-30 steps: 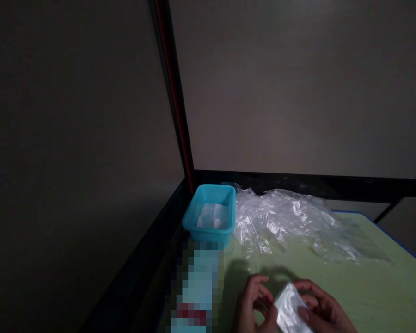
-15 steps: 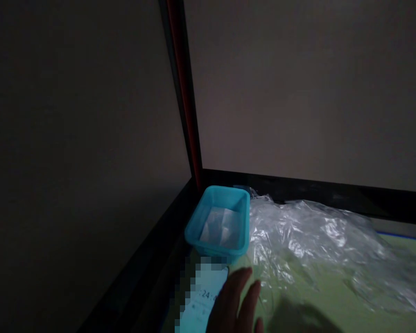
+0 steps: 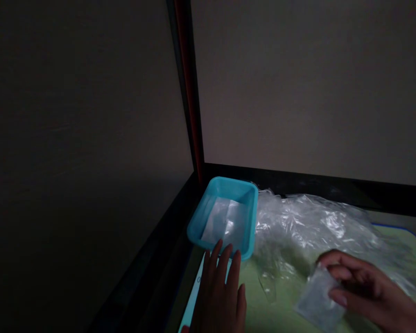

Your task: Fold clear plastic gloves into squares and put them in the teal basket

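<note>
A turquoise plastic bin (image 3: 249,231) sits at the table's back left corner with small clear packets (image 3: 225,222) lying inside it. My left hand (image 3: 220,291) reaches toward the bin's near rim, fingers stretched out flat and empty. My right hand (image 3: 364,286) is lower right, its fingers pinched on a small clear plastic pouch (image 3: 317,298) held just above the green table surface (image 3: 280,310). A large crumpled clear plastic bag (image 3: 315,226) lies between the bin and my right hand.
Dark walls and a black frame post (image 3: 190,115) with a red strip close off the left and back. A pale flat item (image 3: 194,300) lies under my left hand at the table's left edge.
My left hand has moved forward up to the bin's near rim. My right hand has come back into view holding the pouch. The view has shifted slightly.
</note>
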Motion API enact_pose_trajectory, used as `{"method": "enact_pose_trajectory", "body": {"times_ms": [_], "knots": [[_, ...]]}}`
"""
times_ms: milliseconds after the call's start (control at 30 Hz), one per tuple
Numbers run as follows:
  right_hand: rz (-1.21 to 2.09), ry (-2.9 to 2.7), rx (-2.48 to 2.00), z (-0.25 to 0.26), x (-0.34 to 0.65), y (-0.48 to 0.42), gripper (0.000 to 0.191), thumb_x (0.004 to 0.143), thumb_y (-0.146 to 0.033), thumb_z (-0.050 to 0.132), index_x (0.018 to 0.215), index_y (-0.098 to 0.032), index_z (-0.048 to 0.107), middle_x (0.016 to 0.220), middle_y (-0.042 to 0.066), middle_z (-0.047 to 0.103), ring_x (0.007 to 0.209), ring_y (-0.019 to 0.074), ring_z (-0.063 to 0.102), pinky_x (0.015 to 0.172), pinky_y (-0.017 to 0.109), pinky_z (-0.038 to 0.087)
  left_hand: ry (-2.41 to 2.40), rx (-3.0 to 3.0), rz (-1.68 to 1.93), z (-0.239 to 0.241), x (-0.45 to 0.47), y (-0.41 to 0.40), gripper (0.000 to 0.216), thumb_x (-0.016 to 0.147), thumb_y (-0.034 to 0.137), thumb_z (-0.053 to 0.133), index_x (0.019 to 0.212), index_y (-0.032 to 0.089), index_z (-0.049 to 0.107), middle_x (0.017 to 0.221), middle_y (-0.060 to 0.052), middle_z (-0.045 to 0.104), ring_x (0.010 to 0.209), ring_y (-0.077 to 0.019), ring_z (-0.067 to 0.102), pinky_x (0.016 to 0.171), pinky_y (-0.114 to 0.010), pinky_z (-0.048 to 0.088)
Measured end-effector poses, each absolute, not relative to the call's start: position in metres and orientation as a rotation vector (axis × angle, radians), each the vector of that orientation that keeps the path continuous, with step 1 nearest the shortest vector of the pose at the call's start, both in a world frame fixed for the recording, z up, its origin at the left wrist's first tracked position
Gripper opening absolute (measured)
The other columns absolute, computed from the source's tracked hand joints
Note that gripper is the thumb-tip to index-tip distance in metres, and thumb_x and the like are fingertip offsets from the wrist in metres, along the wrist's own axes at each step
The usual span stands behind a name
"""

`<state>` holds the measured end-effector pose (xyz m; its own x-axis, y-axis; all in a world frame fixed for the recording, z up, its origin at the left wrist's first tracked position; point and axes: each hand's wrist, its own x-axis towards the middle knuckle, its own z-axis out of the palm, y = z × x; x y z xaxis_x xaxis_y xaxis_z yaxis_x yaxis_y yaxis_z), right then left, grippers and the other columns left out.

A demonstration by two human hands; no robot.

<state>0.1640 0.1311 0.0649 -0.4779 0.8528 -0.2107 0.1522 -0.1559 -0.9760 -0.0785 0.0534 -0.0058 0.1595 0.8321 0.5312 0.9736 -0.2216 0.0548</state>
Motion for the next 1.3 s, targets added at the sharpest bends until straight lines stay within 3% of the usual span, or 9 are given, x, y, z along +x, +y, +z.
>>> {"method": "enact_pose_trajectory", "body": {"times_ms": [133,267,467,667,867,1033,1300], "knots": [[1.452,-1.937,-0.923,0.125,0.124,0.176,0.020,0.063,-0.029,0.072,0.081,-0.024,0.064,0.062,0.000,0.063,0.054,0.0151,0.057,0.049,0.025,0.045,-1.687,-2.145,-0.697,-0.013,-0.082,0.051,0.047,0.082,0.015,0.043,0.128,0.012,0.038,0.129,-0.013,0.047,0.125,-0.0315,0.034,0.091,-0.048,0.045],[1.428,-2.230,-0.564,0.155,0.064,0.214,0.015,0.071,-0.024,0.065,0.085,-0.020,0.059,0.070,-0.002,0.065,0.060,0.0125,0.060,0.052,0.022,0.047,-1.664,-2.149,-0.642,-0.016,-0.083,0.050,0.048,0.081,0.013,0.043,0.128,0.010,0.039,0.130,-0.014,0.046,0.124,-0.0333,0.036,0.088,-0.050,0.046],[1.241,-2.640,-0.305,0.154,0.003,0.253,0.018,0.073,-0.015,0.059,0.091,-0.011,0.059,0.075,-0.001,0.063,0.073,0.0129,0.061,0.064,0.025,0.047,-1.629,-2.128,-0.622,-0.021,-0.083,0.051,0.051,0.079,0.015,0.044,0.129,0.010,0.038,0.129,-0.013,0.047,0.121,-0.0339,0.040,0.085,-0.049,0.048],[1.379,-2.459,-0.396,0.148,0.019,0.266,0.018,0.073,-0.020,0.060,0.090,-0.014,0.056,0.073,-0.003,0.062,0.065,0.0096,0.060,0.058,0.020,0.046,-1.698,-2.127,-0.637,-0.016,-0.078,0.051,0.055,0.076,0.013,0.046,0.130,0.012,0.038,0.133,-0.010,0.044,0.123,-0.0318,0.037,0.088,-0.042,0.048],[1.179,-2.858,-0.241,0.142,0.011,0.267,0.011,0.076,-0.011,0.055,0.087,-0.013,0.059,0.083,0.000,0.061,0.080,0.0123,0.059,0.071,0.025,0.046,-1.673,-2.116,-0.609,-0.014,-0.077,0.051,0.053,0.078,0.013,0.044,0.130,0.011,0.039,0.132,-0.010,0.045,0.123,-0.0318,0.038,0.088,-0.042,0.049],[0.873,-3.279,-0.123,0.126,-0.022,0.252,0.025,0.066,0.004,0.056,0.085,-0.011,0.063,0.075,-0.001,0.061,0.070,0.0105,0.056,0.059,0.019,0.042,-1.672,-2.125,-0.619,-0.014,-0.078,0.052,0.054,0.077,0.012,0.045,0.131,0.010,0.039,0.133,-0.011,0.045,0.124,-0.0321,0.036,0.089,-0.043,0.048],[0.818,-3.397,-0.095,0.092,-0.046,0.236,0.036,0.047,0.019,0.051,0.047,-0.016,0.055,0.043,-0.010,0.039,0.043,0.0055,0.036,0.043,0.018,0.029,-1.723,-2.138,-0.647,-0.013,-0.076,0.050,0.054,0.078,0.010,0.044,0.131,0.012,0.038,0.134,-0.011,0.043,0.127,-0.0303,0.032,0.091,-0.044,0.047]]}}
